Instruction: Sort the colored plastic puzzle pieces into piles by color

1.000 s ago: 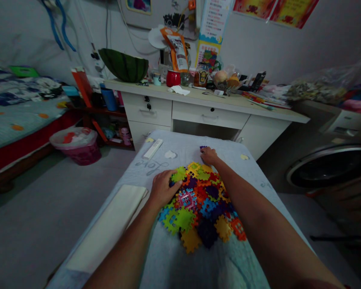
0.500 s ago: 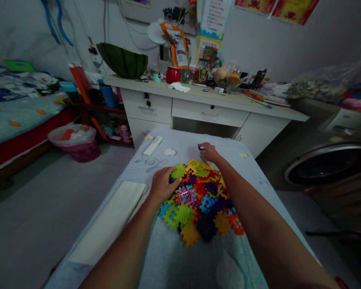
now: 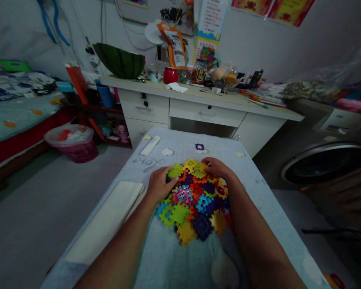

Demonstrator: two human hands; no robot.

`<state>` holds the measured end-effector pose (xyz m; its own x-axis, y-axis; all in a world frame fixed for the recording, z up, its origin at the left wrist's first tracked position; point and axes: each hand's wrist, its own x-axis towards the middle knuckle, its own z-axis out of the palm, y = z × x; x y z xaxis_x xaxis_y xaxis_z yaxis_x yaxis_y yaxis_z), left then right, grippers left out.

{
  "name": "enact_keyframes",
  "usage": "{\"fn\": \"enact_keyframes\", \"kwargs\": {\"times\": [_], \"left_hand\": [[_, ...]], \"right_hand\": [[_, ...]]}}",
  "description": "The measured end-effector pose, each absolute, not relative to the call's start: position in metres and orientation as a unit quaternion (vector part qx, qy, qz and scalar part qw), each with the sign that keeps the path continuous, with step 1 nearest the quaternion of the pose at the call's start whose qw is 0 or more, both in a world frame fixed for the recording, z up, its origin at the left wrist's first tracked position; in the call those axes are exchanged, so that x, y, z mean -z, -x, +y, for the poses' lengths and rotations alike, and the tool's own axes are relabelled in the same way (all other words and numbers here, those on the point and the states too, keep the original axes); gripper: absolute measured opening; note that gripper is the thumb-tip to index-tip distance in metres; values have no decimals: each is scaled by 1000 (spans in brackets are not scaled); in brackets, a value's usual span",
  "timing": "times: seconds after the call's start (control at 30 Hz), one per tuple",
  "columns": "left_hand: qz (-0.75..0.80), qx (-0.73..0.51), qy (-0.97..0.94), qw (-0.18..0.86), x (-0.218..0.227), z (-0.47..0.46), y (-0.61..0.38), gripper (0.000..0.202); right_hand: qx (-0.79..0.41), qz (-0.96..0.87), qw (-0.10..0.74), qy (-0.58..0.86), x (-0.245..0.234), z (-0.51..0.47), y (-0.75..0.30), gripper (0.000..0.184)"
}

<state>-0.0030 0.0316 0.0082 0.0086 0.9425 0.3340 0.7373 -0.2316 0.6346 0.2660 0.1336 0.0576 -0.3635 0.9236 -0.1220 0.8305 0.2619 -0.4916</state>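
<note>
A heap of colourful plastic interlocking blocks (image 3: 195, 192), flat squares with toothed edges, lies on the cloth-covered table. My left hand (image 3: 161, 184) rests against the heap's left side, thumb stretched apart from the fingers, near a light green block (image 3: 176, 171). At the upper right of the heap is my right hand (image 3: 219, 168), fingers bent loosely over yellow and green blocks with nothing visibly held; its fingertips are partly hidden. Beyond the heap, a purple square frame block (image 3: 199, 147) lies alone on the cloth.
On the table's left are a white strip-shaped object (image 3: 150, 146) and a folded cream cloth (image 3: 108, 220). Behind stands a white desk (image 3: 207, 112) holding half a watermelon (image 3: 120, 60) and a red pot (image 3: 170, 75). A washing machine (image 3: 333, 140) stands right, a pink bin (image 3: 75, 146) left.
My right hand has let go of the purple frame block, leaving it on the cloth, and moved back toward me to the heap. My left hand stays at the heap's left side.
</note>
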Motion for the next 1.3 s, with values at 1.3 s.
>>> {"fn": "enact_keyframes", "kwargs": {"times": [1.3], "left_hand": [[607,-363,-692,145,-4,32,2,40]], "right_hand": [[-361,-764,149,513,-79,116,-278,18]]}}
